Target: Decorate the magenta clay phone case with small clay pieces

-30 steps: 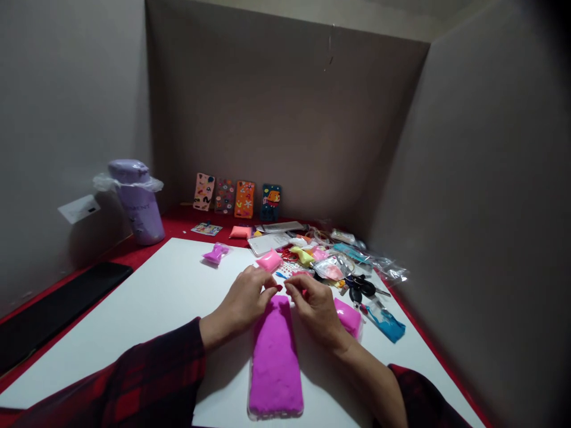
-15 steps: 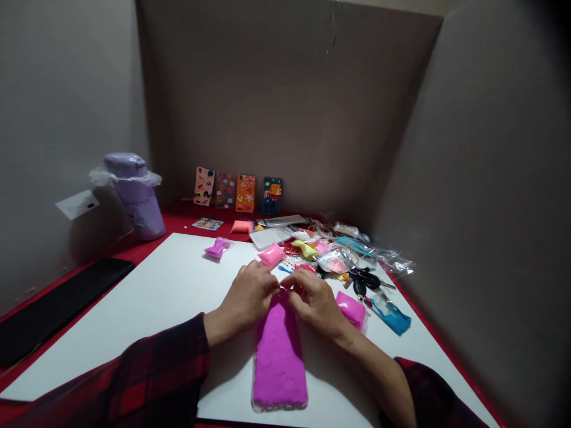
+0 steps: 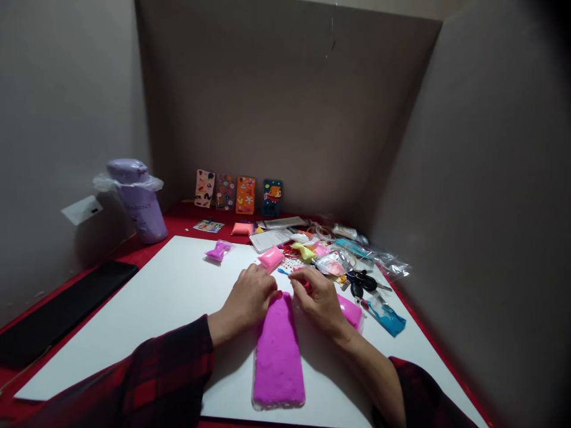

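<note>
While the case (image 3: 279,356) lies on the board (image 3: 178,291), L hand (image 3: 252,294) curls at its top edge by a pink bit (image 3: 279,294), grip unclear; R hand (image 3: 319,300), thumb & index nearly meeting, is just R of the case's top, hold unclear.

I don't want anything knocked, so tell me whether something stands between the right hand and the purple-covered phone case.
Nothing visible stands between the right hand and the purple-covered phone case. The left hand is at the case's far left corner; the pink packet lies right of the case, outside that gap.
</note>
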Demonstrator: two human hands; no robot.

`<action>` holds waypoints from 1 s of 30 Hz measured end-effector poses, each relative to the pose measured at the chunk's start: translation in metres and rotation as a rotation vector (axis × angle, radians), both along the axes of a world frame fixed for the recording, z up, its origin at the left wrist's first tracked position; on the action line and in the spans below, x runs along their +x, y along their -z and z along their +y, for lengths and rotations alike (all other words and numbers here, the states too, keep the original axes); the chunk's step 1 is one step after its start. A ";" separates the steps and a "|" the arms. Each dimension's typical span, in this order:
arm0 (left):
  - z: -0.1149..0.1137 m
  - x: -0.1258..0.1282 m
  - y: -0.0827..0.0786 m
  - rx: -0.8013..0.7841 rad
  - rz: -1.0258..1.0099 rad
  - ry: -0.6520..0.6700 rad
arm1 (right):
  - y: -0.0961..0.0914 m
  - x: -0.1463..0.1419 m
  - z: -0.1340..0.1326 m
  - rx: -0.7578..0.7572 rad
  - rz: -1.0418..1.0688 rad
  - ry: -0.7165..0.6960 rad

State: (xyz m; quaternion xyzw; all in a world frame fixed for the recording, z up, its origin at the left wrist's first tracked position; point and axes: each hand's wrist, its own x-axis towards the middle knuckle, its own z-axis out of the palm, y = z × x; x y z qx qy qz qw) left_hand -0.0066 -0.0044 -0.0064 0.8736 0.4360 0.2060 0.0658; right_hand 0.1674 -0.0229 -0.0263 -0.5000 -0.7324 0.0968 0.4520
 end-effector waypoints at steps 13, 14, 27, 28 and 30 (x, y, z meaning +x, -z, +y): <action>0.005 0.001 0.003 -0.051 -0.064 -0.006 | -0.006 -0.001 -0.003 0.026 0.057 -0.030; 0.005 0.001 0.002 -0.053 -0.080 -0.008 | -0.006 -0.001 -0.003 0.027 0.064 -0.028; 0.006 -0.002 -0.006 -0.137 -0.219 -0.037 | -0.011 0.010 0.000 -0.114 0.143 0.164; 0.006 -0.002 -0.005 -0.155 -0.230 -0.034 | -0.011 0.009 0.001 -0.142 0.108 0.163; 0.007 -0.001 -0.003 -0.202 -0.258 -0.025 | -0.011 0.008 0.001 -0.187 0.054 0.153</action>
